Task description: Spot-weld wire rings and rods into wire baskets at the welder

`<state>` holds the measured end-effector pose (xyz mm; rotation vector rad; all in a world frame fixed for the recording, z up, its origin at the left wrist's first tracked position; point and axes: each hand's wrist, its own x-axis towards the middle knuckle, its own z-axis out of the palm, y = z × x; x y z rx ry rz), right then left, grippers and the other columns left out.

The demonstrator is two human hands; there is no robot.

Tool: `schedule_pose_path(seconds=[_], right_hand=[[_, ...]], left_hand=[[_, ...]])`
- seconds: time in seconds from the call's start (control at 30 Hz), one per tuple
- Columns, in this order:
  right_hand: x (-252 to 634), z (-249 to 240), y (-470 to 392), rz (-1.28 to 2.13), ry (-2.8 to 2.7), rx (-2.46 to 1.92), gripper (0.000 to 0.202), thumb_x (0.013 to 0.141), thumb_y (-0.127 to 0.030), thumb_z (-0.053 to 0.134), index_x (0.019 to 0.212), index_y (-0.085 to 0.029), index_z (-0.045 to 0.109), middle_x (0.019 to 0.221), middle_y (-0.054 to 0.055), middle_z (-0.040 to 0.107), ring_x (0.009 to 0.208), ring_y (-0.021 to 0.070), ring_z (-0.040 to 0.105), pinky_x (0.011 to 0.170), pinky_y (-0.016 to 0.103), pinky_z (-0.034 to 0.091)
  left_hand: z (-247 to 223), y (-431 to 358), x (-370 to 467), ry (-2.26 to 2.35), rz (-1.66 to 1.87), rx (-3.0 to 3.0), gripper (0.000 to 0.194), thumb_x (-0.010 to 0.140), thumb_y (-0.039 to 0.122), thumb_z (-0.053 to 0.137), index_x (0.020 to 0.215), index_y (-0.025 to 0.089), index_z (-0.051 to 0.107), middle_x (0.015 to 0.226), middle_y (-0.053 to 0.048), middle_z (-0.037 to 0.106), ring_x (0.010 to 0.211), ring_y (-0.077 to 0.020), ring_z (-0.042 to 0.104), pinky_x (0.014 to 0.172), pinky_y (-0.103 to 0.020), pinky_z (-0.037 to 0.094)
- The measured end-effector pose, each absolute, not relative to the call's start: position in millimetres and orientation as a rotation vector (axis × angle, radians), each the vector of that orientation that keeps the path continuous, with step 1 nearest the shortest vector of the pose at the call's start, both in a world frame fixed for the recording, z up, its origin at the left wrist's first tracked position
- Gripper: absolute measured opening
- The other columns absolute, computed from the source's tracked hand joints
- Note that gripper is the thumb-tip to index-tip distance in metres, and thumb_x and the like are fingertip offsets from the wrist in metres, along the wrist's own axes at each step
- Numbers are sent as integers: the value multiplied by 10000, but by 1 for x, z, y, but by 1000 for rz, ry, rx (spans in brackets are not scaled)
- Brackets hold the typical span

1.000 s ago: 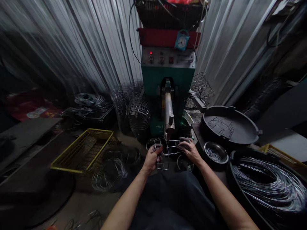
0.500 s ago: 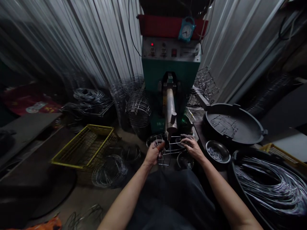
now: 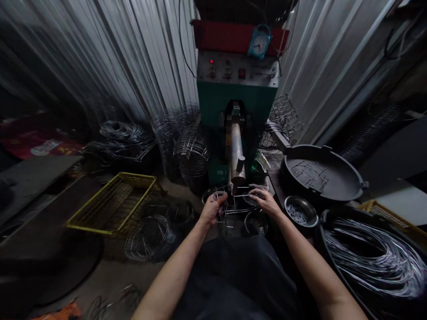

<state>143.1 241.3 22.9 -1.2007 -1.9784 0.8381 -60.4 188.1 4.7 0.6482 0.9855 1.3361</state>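
Note:
My left hand [image 3: 212, 210] is closed around the left side of a wire frame [image 3: 235, 211] made of thin shiny rods. At the frame's right side, my right hand [image 3: 264, 201] pinches a rod between thumb and fingers. Between my hands, the frame sits right under the tip of a cylindrical metal arm [image 3: 237, 144], which juts from a green machine [image 3: 211, 102]. Whether the tip touches the rods I cannot tell. Small bowls partly show behind and below the frame, one dark bowl [image 3: 247, 227] near my right wrist.
A bowl of small metal pieces [image 3: 302, 212], a round black pan [image 3: 345, 186] and a tub of bent wire rods [image 3: 376, 262] stand at right. To the left are a yellow wire basket [image 3: 111, 231], wire rings [image 3: 150, 240] and stacked wire coils [image 3: 191, 153].
The view has shifted slightly. My hands and the wire frame have barely moved under the arm's tip, and both hands keep their hold.

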Motion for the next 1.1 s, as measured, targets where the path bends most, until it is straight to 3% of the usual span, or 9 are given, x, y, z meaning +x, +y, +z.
schedule_pose_path(seconds=[0.37, 0.53, 0.63, 0.77, 0.93, 1.1], right_hand=[[142, 21, 245, 872, -1937, -1208, 165, 722, -367, 568, 730, -221, 644, 1091, 41, 566, 1078, 220, 423, 936, 389, 289], [143, 17, 246, 887, -1917, -1199, 202, 706, -398, 586, 747, -214, 658, 1130, 61, 526, 1101, 231, 422, 941, 393, 307], [151, 19, 240, 884, -1804, -1158, 262, 680, -418, 614, 825, -203, 652, 1195, 75, 479, 1119, 231, 423, 939, 370, 328], [185, 12, 210, 968, -1582, -1157, 368, 747, -427, 544, 1048, -215, 565, 1144, 78, 542, 1086, 218, 472, 919, 369, 366], [218, -34, 146, 1118, -1633, -1289, 457, 741, -314, 531, 1181, -209, 472, 1179, 89, 532, 1076, 223, 491, 902, 390, 393], [194, -73, 93, 1013, -2148, -1465, 397, 663, -159, 526, 1055, -198, 579, 1071, 74, 591, 1009, 218, 524, 893, 378, 393]], left_hand=[[5, 192, -62, 942, 1321, 637, 375, 570, 377, 709, 789, 139, 519, 467, 50, 525, 263, -4, 264, 299, -154, 179], [2, 194, -60, 1012, 1336, 617, 389, 554, 369, 723, 802, 143, 526, 488, 45, 526, 356, -45, 419, 316, -139, 219], [4, 185, -61, 971, 1359, 636, 385, 564, 378, 716, 799, 147, 516, 488, 51, 525, 313, -23, 357, 305, -137, 177], [5, 150, -75, 886, 1424, 498, 359, 573, 333, 723, 796, 146, 512, 497, 76, 507, 288, 17, 264, 322, -125, 214], [-12, 105, -104, 796, 1543, 242, 350, 557, 281, 736, 799, 131, 532, 539, 94, 483, 305, 40, 254, 325, -102, 236], [-36, 89, -98, 876, 1611, 211, 379, 514, 293, 754, 772, 140, 521, 514, 92, 495, 299, 28, 272, 326, -111, 248]])
